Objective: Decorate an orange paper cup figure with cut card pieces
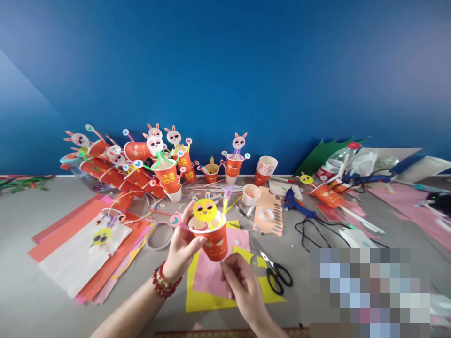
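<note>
The red paper cup (211, 246) is in the left hand (183, 249), upright with a slight tilt, above the worktop. That hand's thumb presses on the front of the cup while its fingers wrap behind, so the grip is closed around the wall. A yellow rabbit face (205, 211) with ears rises at the cup's mouth, just above the gripping thumb. A pink disc (175, 220) sticks out to the left, beside the holding fingers, and a purple-tipped strip (227, 193) stands up on the far side of the rim.

The right hand (243, 281) is just below the grip, its thumb and forefinger pinched together by the cup's base; whether anything lies between them is too small to tell. A red bead bracelet (166, 281) circles the left wrist.

Under both hands lie a pink sheet (207, 279) and a yellow sheet (195, 300). Black-handled scissors (276, 273) rest right of the pinching fingers. Left of the grip are a tape roll (159, 235) and, farther out, layered coloured paper (42, 251).

Beyond the grip, to the right, stand a white paper cup (251, 196) and a nested cup stack (265, 170), with a blue glue gun (298, 205) nearby. Beyond it, to the left, red rabbit cups (165, 174) crowd against the blue wall (225, 70).
</note>
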Demonstrator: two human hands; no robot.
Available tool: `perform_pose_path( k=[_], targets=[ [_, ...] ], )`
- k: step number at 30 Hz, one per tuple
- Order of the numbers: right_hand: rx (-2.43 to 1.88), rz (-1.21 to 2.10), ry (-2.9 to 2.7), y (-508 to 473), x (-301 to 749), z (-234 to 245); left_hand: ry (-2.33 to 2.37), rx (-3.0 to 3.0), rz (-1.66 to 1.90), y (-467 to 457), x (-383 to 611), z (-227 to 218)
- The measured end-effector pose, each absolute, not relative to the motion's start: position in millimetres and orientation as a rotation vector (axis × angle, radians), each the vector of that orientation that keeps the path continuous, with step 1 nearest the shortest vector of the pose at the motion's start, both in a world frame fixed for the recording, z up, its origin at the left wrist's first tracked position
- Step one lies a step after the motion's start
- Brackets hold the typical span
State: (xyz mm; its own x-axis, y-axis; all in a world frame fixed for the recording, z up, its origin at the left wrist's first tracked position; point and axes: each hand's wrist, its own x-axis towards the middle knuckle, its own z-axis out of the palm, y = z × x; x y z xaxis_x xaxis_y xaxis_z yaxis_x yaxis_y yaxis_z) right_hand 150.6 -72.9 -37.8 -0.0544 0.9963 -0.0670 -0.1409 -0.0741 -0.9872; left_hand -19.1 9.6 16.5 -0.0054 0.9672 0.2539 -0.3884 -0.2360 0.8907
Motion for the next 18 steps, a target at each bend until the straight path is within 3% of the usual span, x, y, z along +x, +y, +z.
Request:
perform_pose_path(
  k=[9, 18],
  targets=[
    [-1.067, 1.428, -1.077, -74, 150, -42, 0.53, 1.09, 1.403, -2, -16, 24],
    [-0.978, 1.351, -1.063, -64, 142, -38, 0.661, 1.192, 1.272, -21, 1, 8]
  ],
)
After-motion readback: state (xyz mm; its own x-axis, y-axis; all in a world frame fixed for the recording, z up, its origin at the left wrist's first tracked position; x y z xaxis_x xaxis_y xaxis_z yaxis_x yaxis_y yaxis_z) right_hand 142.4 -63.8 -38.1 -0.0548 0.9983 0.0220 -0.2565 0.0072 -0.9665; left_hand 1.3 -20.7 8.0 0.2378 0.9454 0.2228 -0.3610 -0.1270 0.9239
